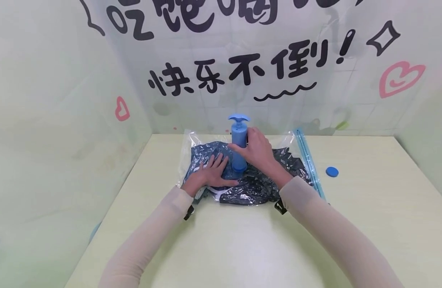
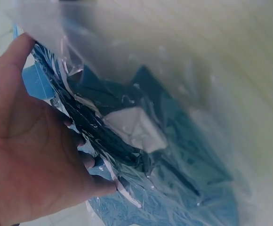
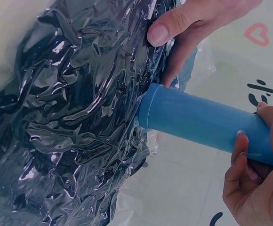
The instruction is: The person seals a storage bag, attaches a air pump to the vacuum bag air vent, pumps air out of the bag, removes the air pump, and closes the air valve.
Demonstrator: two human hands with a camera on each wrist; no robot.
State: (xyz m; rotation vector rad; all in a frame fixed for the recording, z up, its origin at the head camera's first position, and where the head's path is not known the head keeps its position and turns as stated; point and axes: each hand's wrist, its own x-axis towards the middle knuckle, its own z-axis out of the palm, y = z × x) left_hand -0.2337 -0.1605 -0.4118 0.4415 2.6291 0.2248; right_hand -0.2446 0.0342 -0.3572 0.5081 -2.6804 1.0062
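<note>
A clear vacuum storage bag (image 1: 253, 194) with dark and blue folded clothes inside lies at the back of the table, its film wrinkled tightly over the dark part. On the bag stands a blue hand pump (image 1: 239, 138), its base against the film and its T-shaped handle at the top. My right hand (image 1: 258, 150) grips the pump's barrel, fingers curled round it in the right wrist view. With spread fingers my left hand (image 1: 213, 174) rests on the bag just left of the pump base. The left wrist view shows this palm (image 2: 37, 150) beside the bag's edge.
A round blue cap (image 1: 332, 172) lies on the table right of the bag. The bag's blue zip strip (image 1: 309, 162) runs along its right end. A wall sheet with black lettering (image 1: 206, 76) rises behind the table (image 1: 235, 248).
</note>
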